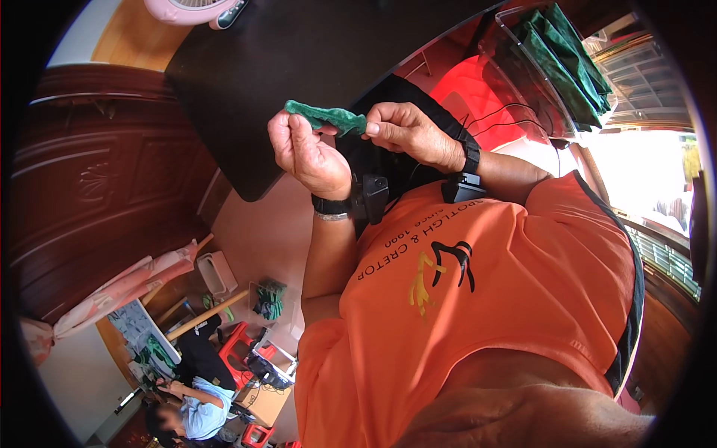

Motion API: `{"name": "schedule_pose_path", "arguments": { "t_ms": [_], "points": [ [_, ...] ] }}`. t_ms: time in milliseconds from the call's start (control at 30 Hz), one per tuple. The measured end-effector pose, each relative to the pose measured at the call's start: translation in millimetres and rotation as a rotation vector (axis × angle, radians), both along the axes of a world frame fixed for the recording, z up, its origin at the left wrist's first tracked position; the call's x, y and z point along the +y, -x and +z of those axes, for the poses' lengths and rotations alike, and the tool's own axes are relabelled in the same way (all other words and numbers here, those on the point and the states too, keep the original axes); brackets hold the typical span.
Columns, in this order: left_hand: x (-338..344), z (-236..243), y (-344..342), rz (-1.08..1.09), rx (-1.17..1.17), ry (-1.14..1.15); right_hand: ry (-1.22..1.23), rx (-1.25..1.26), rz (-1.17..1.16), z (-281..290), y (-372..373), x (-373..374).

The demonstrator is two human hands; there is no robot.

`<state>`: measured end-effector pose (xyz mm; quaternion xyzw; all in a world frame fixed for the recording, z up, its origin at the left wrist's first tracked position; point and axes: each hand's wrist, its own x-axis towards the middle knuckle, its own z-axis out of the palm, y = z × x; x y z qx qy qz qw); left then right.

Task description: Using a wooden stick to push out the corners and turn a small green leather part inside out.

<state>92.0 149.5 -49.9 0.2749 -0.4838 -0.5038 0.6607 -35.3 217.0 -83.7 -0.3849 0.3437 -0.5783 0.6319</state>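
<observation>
A small piece of dark green, velvety cloth (pixel 334 117) is stretched between my two hands, above the near edge of the black table. Its left end is pinched in my left hand (pixel 310 154), with the fingers curled beneath it. At the other end, the thumb and forefinger of my right hand (pixel 413 136) grip the cloth's tip. The cloth looks narrow and folded or rolled; its underside is partly hidden by my left fingers. Each wrist wears a black strap with a small dark device.
The black table (pixel 246 82) extends ahead, with a pink fan (pixel 198 11) at its far left. A clear bin (pixel 534 63) of green cloth (pixel 565 63) stands at right beside a red stool (pixel 478 93). Behind on the left, another person (pixel 202 407) sits near a cardboard box (pixel 265 403).
</observation>
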Motion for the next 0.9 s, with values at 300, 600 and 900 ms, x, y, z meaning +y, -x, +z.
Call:
{"name": "schedule_pose_path", "arguments": {
  "t_ms": [300, 600, 900],
  "points": [
    [-6.4, 2.0, -1.4, 0.005, 0.029, -0.061, 0.022, 0.167, -0.022, -5.0, 4.8, -5.5],
    [1.1, -5.2, -1.2, -0.055, 0.012, -0.098, 0.007, 0.093, -0.033, -4.3, -1.2, -2.8],
    [-4.6, -6.9, -7.3, 0.005, 0.092, -0.057, 0.017, 0.262, -0.047, -2.2, 2.9, -3.2]
  ]
}}
